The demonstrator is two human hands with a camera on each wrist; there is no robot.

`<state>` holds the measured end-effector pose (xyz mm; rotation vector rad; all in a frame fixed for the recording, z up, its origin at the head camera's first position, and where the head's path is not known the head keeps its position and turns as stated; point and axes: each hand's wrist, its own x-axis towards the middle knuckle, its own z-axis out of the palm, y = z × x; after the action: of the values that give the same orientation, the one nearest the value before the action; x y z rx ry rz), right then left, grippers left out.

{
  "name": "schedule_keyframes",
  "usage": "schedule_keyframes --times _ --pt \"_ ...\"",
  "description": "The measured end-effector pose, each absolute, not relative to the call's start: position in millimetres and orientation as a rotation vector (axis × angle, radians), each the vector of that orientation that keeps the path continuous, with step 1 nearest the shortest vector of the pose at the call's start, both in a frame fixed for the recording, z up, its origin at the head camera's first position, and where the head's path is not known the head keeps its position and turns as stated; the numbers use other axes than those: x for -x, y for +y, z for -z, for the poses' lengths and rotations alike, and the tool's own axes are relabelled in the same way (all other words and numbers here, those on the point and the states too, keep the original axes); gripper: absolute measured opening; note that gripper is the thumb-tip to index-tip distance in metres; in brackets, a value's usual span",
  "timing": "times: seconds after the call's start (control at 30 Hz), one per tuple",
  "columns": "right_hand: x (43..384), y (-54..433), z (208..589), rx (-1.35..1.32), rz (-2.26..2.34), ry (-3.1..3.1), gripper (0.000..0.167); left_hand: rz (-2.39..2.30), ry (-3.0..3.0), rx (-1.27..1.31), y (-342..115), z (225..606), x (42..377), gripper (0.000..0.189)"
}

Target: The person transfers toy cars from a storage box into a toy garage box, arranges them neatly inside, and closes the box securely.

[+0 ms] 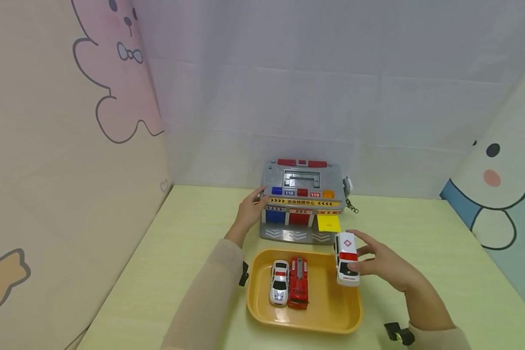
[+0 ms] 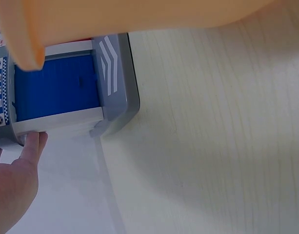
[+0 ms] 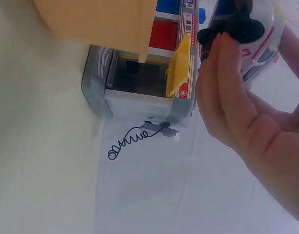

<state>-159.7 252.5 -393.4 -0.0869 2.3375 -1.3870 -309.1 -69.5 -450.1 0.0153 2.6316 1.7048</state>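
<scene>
My right hand point(image 1: 382, 262) pinches a white toy ambulance point(image 1: 347, 257) with a red band, held over the tray's right rim and in front of the toy garage point(image 1: 284, 234). Its wheels show between the fingers in the right wrist view. On the garage, the yellow door point(image 1: 329, 223) stands raised, with a dark bay point(image 3: 139, 75) behind it; the blue door point(image 2: 56, 87) and the red door point(image 1: 298, 218) are down. Along the garage's left side my left hand point(image 1: 248, 214) rests with extended fingers, fingertips against the side wall.
A yellow tray point(image 1: 306, 326) stands before the garage, holding a white toy police car point(image 1: 279, 287) and a red toy fire truck point(image 1: 299, 287) side by side. A toy telephone handset point(image 1: 347, 185) with a coiled cord point(image 1: 352, 205) hangs at the garage's right. Cloth walls surround the table.
</scene>
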Motion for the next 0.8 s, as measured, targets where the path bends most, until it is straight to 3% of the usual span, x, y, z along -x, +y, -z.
schedule_keyframes --times 0.8 --pt "175.9 273.8 397.4 0.032 1.414 2.309 0.091 -1.703 2.653 -0.051 -70.3 450.5 310.1 0.048"
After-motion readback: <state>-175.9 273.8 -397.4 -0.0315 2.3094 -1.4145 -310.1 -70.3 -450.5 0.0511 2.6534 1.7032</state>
